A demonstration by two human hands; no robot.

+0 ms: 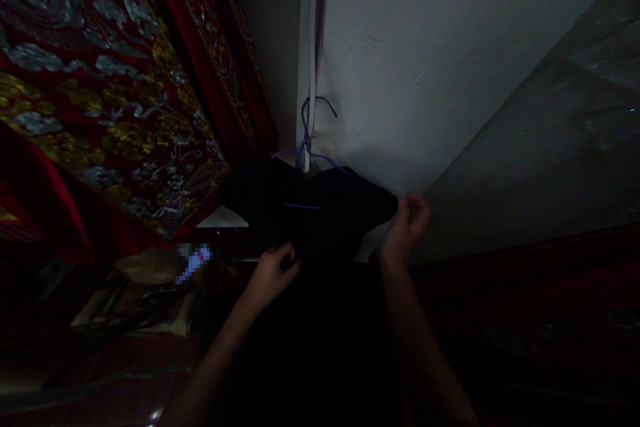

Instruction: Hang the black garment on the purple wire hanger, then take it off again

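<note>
A black garment (320, 233) hangs in front of me on a thin purple clothes hanger (327, 160). The hanger's hook catches on a whitish cord (311, 47) running down the wall. My right hand (407, 227) pinches the end of the garment's right-side sleeve and holds it out. Lower on the left, my left hand (275, 273) has its fingers curled in against the garment's front, gripping the cloth. Deep shadow hides the garment's lower part and its folds.
Red cloth (115, 100) with gold and silver embroidery hangs at the upper left. Behind the hanger stands a pale wall (425, 47), with a greyish sheet (560, 127) to its right. Clutter with a brown bag (150, 267) lies at the lower left.
</note>
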